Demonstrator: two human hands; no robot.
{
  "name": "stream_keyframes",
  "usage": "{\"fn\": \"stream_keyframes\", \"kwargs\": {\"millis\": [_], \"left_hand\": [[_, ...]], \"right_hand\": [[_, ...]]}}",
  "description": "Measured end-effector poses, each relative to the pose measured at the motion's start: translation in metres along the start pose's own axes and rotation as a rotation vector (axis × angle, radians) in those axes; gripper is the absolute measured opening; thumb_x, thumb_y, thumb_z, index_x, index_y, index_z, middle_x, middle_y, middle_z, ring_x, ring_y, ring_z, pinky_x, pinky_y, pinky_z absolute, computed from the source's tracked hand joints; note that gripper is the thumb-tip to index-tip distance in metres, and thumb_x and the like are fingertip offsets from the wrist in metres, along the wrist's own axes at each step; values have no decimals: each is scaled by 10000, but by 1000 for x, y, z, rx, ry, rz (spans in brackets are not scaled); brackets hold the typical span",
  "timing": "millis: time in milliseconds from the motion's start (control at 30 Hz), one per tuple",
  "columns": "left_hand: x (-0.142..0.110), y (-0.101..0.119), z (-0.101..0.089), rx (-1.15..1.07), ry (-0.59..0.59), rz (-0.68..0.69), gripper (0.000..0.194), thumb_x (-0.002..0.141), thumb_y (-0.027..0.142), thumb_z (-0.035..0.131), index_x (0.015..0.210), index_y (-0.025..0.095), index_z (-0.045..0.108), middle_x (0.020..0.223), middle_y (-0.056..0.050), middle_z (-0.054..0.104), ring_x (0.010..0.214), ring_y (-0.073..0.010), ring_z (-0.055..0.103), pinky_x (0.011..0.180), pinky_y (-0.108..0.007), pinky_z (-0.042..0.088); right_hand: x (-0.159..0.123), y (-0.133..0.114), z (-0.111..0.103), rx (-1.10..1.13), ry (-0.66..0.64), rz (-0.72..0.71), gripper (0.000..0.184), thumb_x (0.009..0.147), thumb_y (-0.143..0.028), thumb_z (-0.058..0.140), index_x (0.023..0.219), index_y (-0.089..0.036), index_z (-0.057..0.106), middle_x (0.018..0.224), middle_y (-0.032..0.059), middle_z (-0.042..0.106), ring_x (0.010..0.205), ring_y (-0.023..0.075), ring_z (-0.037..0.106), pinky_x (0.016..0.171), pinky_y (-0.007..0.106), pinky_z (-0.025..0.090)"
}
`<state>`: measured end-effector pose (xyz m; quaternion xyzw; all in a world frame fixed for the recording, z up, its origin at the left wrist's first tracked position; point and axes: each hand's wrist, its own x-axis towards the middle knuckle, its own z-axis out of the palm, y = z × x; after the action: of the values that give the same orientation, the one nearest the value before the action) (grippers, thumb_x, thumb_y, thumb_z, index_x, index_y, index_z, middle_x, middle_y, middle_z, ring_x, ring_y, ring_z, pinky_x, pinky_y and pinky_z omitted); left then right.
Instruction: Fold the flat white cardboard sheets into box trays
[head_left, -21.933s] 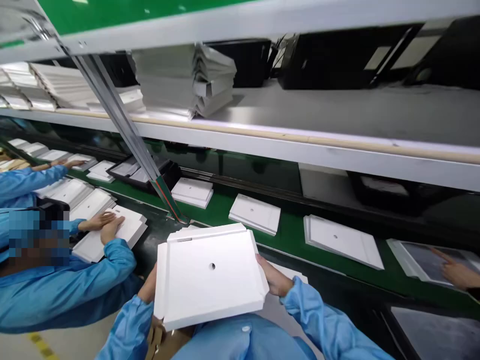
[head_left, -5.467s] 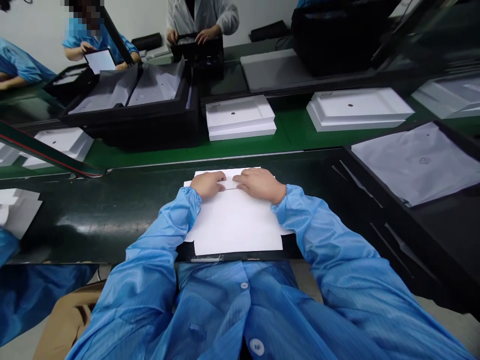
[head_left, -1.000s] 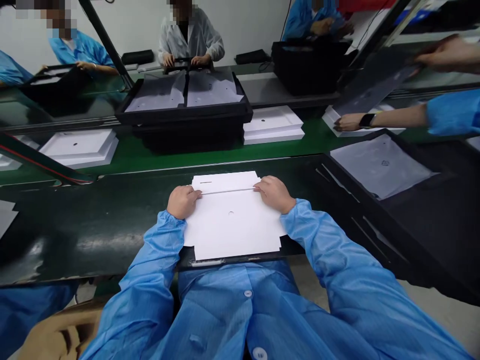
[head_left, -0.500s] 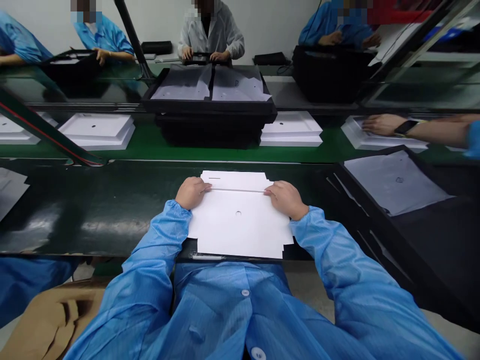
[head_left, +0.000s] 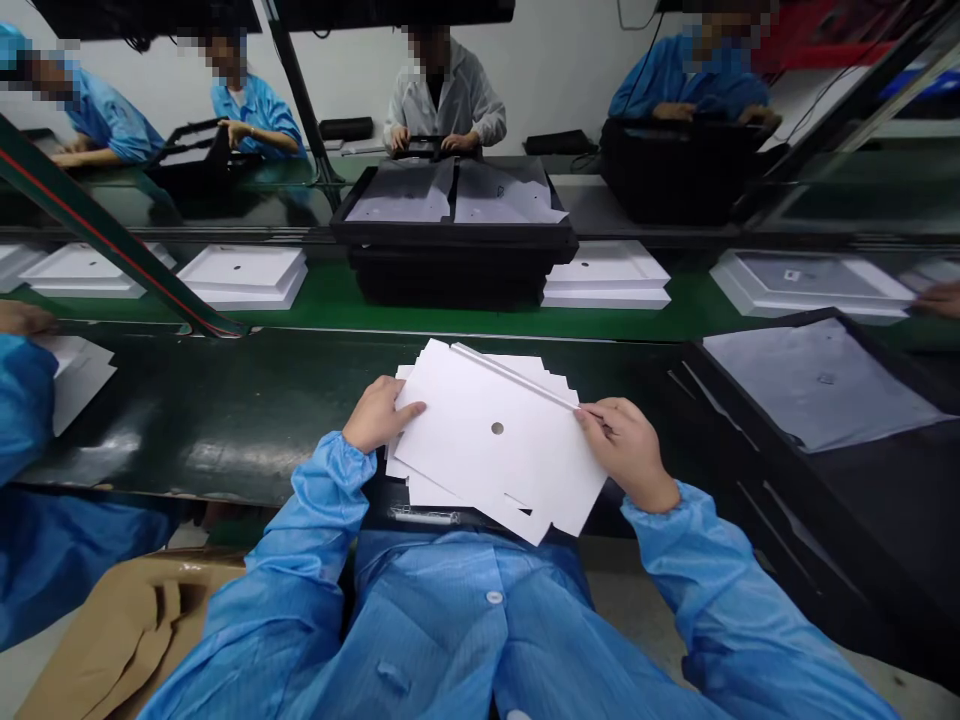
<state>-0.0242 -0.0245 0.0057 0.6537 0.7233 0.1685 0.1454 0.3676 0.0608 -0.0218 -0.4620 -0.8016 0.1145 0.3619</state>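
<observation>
A flat white cardboard sheet [head_left: 465,440] with a round hole and a slot is turned at a slant in front of me. One long edge is folded up into a narrow flap. My left hand [head_left: 379,412] grips its left side, thumb on top and fingers beneath. At the upper right corner, my right hand [head_left: 626,445] pinches the end of the folded edge between thumb and fingers. Beneath it lie more white cardboard sheets [head_left: 431,494], mostly covered, on the dark table near its front edge.
Black padded trays [head_left: 892,450] with a translucent sheet stand on my right. Across the green belt [head_left: 322,300] are white box trays [head_left: 240,268] and a stack of black trays [head_left: 450,265]. A slanted post [head_left: 120,230] rises at left. Several co-workers work opposite; sleeves reach in at left.
The sheet has turned from square to slanted, its slot now nearer me, and lies askew over the others. My right hand has moved right. A neighbour's hand has withdrawn from the right box tray.
</observation>
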Motion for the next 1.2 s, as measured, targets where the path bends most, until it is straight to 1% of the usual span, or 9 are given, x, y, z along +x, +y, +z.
{"fn": "stream_keyframes", "kwargs": {"millis": [67, 267, 400, 567, 700, 833, 933, 1067, 1200], "left_hand": [[9, 5, -16, -109, -6, -50, 398, 877, 456, 616, 1158, 179, 660, 1105, -77, 707, 1011, -249, 659, 880, -358, 545], [71, 20, -60, -162, -263, -89, 300, 759, 322, 731, 1026, 190, 697, 960, -11, 751, 817, -186, 697, 663, -247, 529], [118, 36, -52, -39, -384, -29, 362, 738, 288, 746, 1092, 220, 712, 1011, 1, 760, 876, -175, 705, 678, -213, 517], [151, 60, -29, 32, -529, 100, 370, 752, 292, 713, 1117, 233, 700, 1041, 14, 759, 923, -167, 706, 710, -206, 510], [155, 68, -21, 91, -578, 145, 393, 739, 318, 724, 1122, 233, 702, 1058, 13, 757, 933, -171, 700, 717, -208, 498], [152, 65, -18, 151, -638, 186, 494, 663, 315, 769, 1148, 249, 701, 1094, 11, 747, 984, -197, 688, 772, -228, 508], [146, 64, -12, 197, -619, 212, 503, 650, 304, 771, 1146, 246, 705, 1153, -7, 730, 1030, -218, 676, 809, -247, 514], [135, 66, -2, 278, -537, 202, 455, 704, 285, 745, 1155, 244, 703, 1137, -36, 733, 1013, -247, 686, 788, -287, 520], [121, 67, 8, 400, -440, 201, 418, 759, 272, 725, 1174, 244, 689, 1124, -64, 739, 1028, -286, 689, 803, -334, 521]], "right_hand": [[-10, -9, -4, 13, -65, 36, 326, 964, -459, 523, 926, -222, 744, 923, 106, 700, 819, 245, 665, 738, 388, 549], [-15, -38, -21, -77, -609, -25, 313, 958, -497, 536, 850, -282, 736, 814, 36, 730, 719, 224, 665, 624, 341, 471], [18, -51, -4, 21, -387, -50, 336, 958, -471, 534, 1072, -219, 725, 1012, 95, 718, 886, 250, 667, 800, 379, 514], [79, -38, 50, 196, -221, 105, 599, 879, -438, 619, 1397, -146, 539, 1295, 180, 599, 1116, 310, 607, 960, 475, 507], [101, -23, 74, 445, -413, 249, 616, 816, -350, 668, 1378, -147, 521, 1250, 154, 652, 1123, 286, 622, 989, 477, 511], [102, -18, 71, 869, -687, 315, 590, 774, -373, 746, 1299, -179, 557, 1157, 108, 704, 975, 222, 681, 914, 427, 567], [102, -13, 66, 1006, -764, 333, 580, 704, -314, 812, 1228, -185, 601, 1173, 96, 707, 1005, 220, 684, 956, 426, 556], [105, -5, 66, 934, -817, 295, 517, 710, -265, 788, 1193, -195, 617, 1177, 78, 709, 1037, 225, 673, 974, 431, 544], [109, -2, 67, 617, -800, 237, 437, 729, -248, 755, 1138, -187, 615, 1122, 75, 707, 985, 235, 669, 871, 381, 561]]}}
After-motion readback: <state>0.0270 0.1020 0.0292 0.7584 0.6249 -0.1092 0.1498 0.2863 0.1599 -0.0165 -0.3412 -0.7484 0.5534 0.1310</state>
